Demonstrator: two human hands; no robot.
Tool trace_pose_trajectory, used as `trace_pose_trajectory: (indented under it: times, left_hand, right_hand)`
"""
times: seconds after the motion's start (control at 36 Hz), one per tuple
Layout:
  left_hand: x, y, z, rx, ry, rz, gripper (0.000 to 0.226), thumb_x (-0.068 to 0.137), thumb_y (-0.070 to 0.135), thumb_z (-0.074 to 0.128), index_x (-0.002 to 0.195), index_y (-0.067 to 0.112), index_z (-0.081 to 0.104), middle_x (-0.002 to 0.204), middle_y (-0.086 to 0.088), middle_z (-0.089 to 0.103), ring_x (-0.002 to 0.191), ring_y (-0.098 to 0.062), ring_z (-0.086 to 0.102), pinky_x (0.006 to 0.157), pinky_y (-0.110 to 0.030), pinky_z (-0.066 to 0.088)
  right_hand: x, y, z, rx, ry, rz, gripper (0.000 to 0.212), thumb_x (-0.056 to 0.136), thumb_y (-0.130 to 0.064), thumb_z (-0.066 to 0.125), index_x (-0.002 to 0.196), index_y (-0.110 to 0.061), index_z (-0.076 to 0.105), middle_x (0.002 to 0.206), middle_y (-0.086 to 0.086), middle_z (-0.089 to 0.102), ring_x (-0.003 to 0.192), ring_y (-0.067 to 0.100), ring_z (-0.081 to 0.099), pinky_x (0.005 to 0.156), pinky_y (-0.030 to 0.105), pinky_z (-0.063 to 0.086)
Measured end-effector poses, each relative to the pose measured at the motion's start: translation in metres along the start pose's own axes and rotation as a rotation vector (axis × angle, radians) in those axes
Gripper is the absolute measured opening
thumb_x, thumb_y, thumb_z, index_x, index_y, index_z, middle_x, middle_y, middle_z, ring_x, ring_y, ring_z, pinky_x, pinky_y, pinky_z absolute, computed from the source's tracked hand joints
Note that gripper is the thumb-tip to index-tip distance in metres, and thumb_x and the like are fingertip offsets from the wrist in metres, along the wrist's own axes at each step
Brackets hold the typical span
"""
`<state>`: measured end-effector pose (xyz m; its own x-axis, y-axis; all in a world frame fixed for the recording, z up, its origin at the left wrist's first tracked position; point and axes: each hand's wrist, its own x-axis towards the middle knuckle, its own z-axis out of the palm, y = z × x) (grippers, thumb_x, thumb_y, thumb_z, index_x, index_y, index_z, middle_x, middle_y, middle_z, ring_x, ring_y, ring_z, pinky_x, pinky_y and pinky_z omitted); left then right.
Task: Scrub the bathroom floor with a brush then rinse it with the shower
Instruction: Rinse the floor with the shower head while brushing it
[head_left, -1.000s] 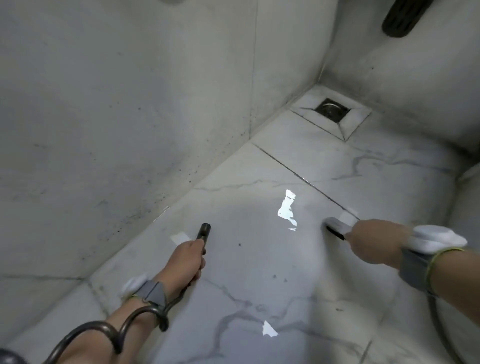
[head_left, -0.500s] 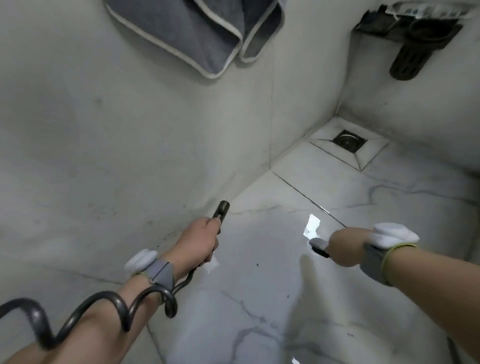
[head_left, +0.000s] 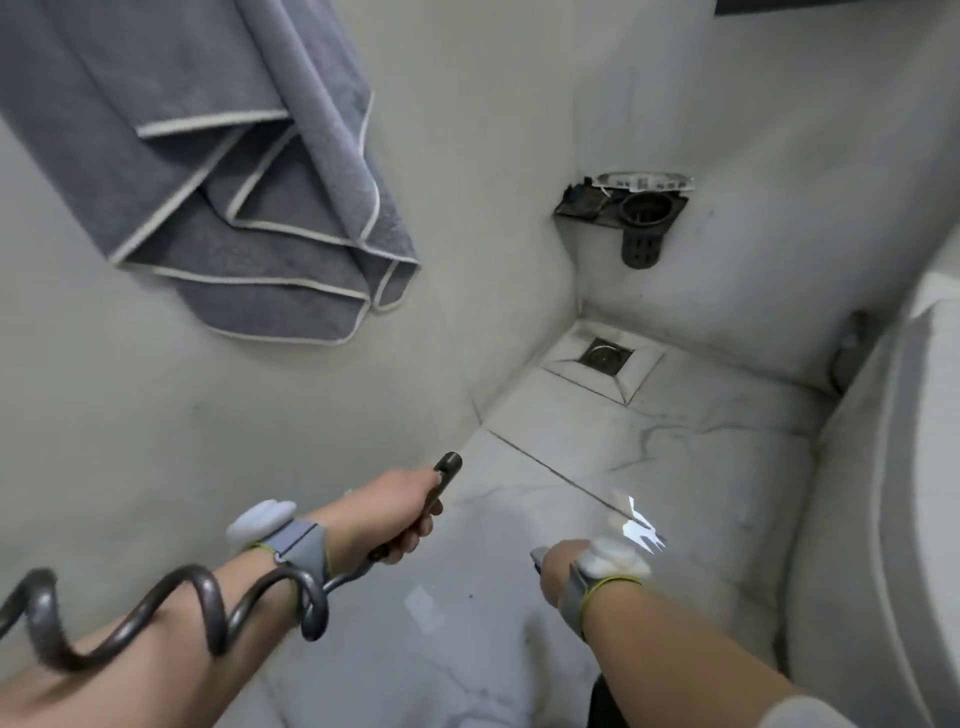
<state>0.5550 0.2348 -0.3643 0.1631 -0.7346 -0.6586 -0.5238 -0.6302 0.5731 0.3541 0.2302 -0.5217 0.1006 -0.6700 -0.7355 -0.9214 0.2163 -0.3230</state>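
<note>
Both hands are busy: the left hand (head_left: 400, 512) grips the sprayer (head_left: 445, 470), its hose (head_left: 197, 608) coiled round that forearm; the right hand (head_left: 558, 564) clutches the brush (head_left: 536, 557), low over the floor (head_left: 675, 457) beyond.

- Soft, dim, even light; faint shadows.
- Bright glare patch on the wet floor (head_left: 641, 532).
- Overall slightly blurred.
- Wide-angle bending at the edges: towel (head_left: 218, 171), walls.

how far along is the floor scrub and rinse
Done: unclear; the floor shines but no suds or running water show. In hand: left hand grips the shower handle, right hand a barely visible tool. Left: rinsing toward the drain.
</note>
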Motion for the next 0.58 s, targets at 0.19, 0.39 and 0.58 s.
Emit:
trace_pose_trajectory:
  times: [0.19, 0.39, 0.58]
  left_hand:
    - [-0.005, 0.01, -0.004, -0.132, 0.035, -0.08, 0.039, 0.104, 0.044, 0.038, 0.105, 0.01, 0.059, 0.06, 0.003, 0.05, 0.042, -0.012, 0.038, 0.047, -0.019, 0.024]
    - [0.006, -0.009, -0.001, -0.206, -0.015, -0.147, 0.039, 0.103, 0.044, 0.04, 0.105, 0.01, 0.06, 0.06, 0.004, 0.048, 0.041, -0.01, 0.036, 0.045, -0.017, 0.024]
    - [0.078, -0.024, 0.047, -0.289, -0.166, -0.206, 0.039, 0.103, 0.043, 0.039, 0.105, 0.01, 0.06, 0.061, 0.004, 0.05, 0.042, -0.009, 0.036, 0.041, -0.017, 0.026]
  right_hand:
    - [-0.035, 0.007, -0.029, 0.107, 0.03, -0.019, 0.047, 0.107, -0.034, 0.038, 0.151, -0.018, 0.037, 0.153, 0.011, 0.044, 0.14, 0.027, 0.043, 0.113, 0.037, 0.03]
    - [-0.032, 0.007, -0.025, 0.491, -0.015, 0.134, 0.069, 0.105, -0.058, 0.032, 0.156, -0.011, 0.028, 0.158, 0.011, 0.035, 0.142, 0.025, 0.038, 0.113, 0.031, 0.026]
    - [0.058, 0.005, -0.001, 0.527, 0.081, 0.214, 0.041, 0.102, -0.02, 0.038, 0.133, -0.001, 0.057, 0.134, 0.017, 0.06, 0.123, 0.03, 0.058, 0.062, 0.031, 0.039]
